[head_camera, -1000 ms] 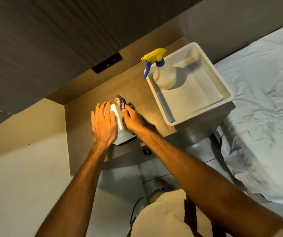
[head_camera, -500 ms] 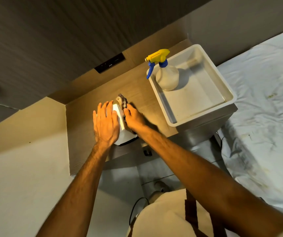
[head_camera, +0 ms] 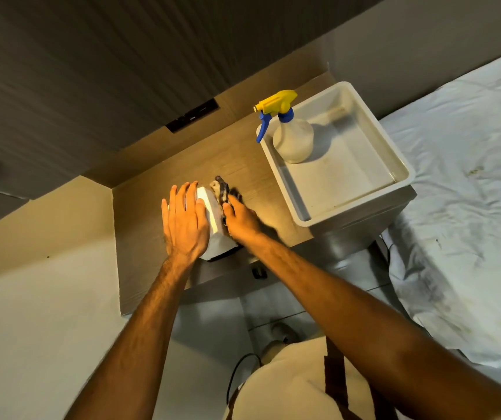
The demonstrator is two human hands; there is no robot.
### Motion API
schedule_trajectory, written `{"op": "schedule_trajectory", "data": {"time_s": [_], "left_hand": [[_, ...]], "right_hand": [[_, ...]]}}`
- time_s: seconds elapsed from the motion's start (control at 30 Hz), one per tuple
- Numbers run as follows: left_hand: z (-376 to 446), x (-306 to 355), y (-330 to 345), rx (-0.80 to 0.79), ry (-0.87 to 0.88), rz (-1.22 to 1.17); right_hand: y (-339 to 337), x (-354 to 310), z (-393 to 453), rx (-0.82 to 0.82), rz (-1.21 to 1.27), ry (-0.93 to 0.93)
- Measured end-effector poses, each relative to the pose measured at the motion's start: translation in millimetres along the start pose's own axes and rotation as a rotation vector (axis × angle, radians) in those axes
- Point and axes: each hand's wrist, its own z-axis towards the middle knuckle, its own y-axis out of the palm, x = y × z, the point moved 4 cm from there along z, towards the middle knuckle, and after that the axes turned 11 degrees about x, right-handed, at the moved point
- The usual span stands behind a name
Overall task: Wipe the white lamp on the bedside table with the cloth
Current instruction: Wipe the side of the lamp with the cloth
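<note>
The white lamp [head_camera: 216, 234] is lit and stands on the wooden bedside table [head_camera: 140, 237], seen from above. My left hand [head_camera: 185, 221] lies flat with spread fingers on the lamp's left side and top, steadying it. My right hand [head_camera: 241, 220] presses a dark and light patterned cloth [head_camera: 224, 189] against the lamp's right side. Part of the cloth sticks out past my fingertips at the far edge of the shade. Both hands hide most of the lamp; its dark base shows at the near edge.
A white plastic tub [head_camera: 400, 177] fills the table's right end, with a spray bottle [head_camera: 291, 137] with a yellow and blue trigger standing in its far left corner. A bed with a pale sheet [head_camera: 470, 192] lies to the right. A black wall socket [head_camera: 193, 116] sits behind the table.
My right hand with the cloth has slid a little along the lamp's right side. My left hand stays on the shade. The view has shifted slightly.
</note>
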Motion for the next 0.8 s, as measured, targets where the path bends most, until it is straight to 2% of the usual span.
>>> {"op": "schedule_trajectory", "data": {"time_s": [0.1, 0.17, 0.33, 0.43, 0.57, 0.73, 0.8], "left_hand": [[0.4, -0.3, 0.1, 0.005, 0.001, 0.005], [0.0, 0.3, -0.3, 0.005, 0.001, 0.002], [0.0, 0.2, 1.5, -0.012, 0.027, 0.030], [-0.1, -0.7, 1.5, -0.006, 0.007, 0.004], [0.2, 0.1, 1.7, -0.001, 0.009, 0.001], [0.2, 1.2, 0.0, -0.026, 0.060, 0.066], [0.2, 1.2, 1.2, -0.033, 0.061, 0.074]], "right_hand": [[5.1, 17.6, -31.8, 0.014, 0.050, 0.045], [9.6, 16.9, -53.1, 0.017, 0.140, 0.010], [5.8, -23.3, -15.4, 0.001, 0.154, -0.080], [3.6, -16.5, 4.7, -0.026, 0.095, 0.001], [8.9, 13.5, -30.2, 0.020, 0.067, 0.069], [7.7, -18.9, -30.9, 0.053, 0.187, -0.134], [5.2, -35.6, -12.1, 0.024, 0.192, -0.132]]}}
